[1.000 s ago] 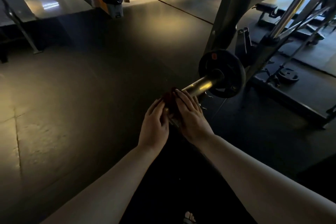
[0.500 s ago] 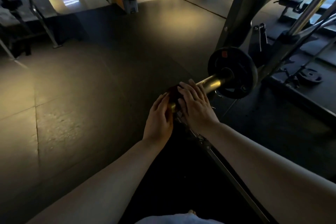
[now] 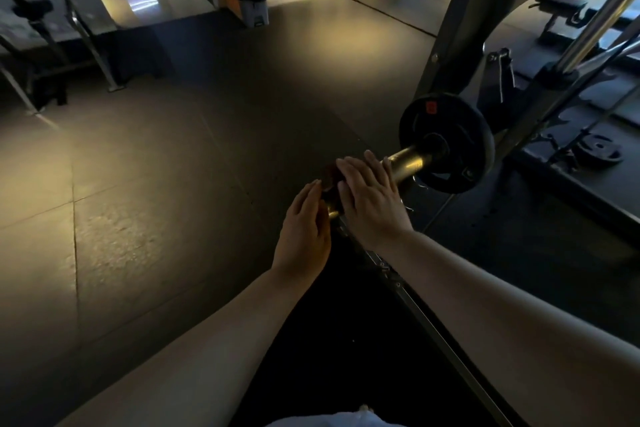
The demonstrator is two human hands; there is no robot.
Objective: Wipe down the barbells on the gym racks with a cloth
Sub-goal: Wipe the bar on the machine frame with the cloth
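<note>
At the end of the barbell (image 3: 408, 161), my left hand (image 3: 304, 229) and right hand (image 3: 372, 199) only press the cloth (image 3: 329, 173) with straight fingers (image 3: 353, 172), so it may slip off.

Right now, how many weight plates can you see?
2. One black plate is loaded on the barbell sleeve, just past the right hand; a second plate lies flat on the floor by the rack at far right. More may be hidden in the dark.

Bare left hand (image 3: 304, 232), right hand (image 3: 372, 204), white garment (image 3: 332, 421)
</note>
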